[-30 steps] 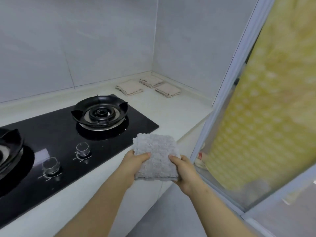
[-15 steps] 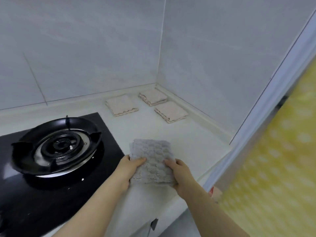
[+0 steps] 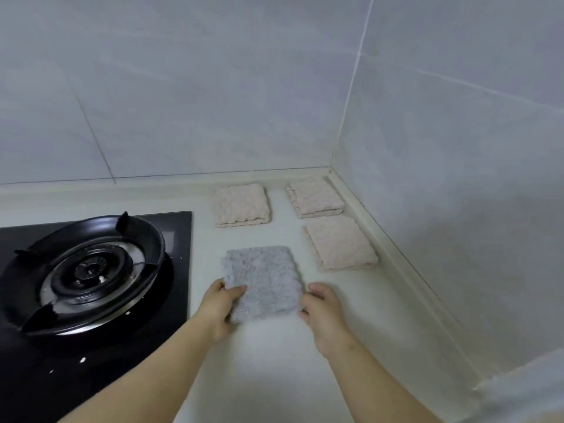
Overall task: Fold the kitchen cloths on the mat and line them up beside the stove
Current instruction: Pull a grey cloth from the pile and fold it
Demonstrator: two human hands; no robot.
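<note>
Left hand (image 3: 218, 309) pinches the grey cloth (image 3: 265, 279), thumb on top; right hand (image 3: 326, 319) curls its fingers at the other edge. Stove (image 3: 91, 270) on the left, three pink cloths (image 3: 242, 206) behind

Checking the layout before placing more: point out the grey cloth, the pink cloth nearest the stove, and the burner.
grey cloth (image 3: 264, 274): head view, middle of its top face.
pink cloth nearest the stove (image 3: 242, 204): head view, centre of its top.
burner (image 3: 90, 271): head view, its central cap.
</note>
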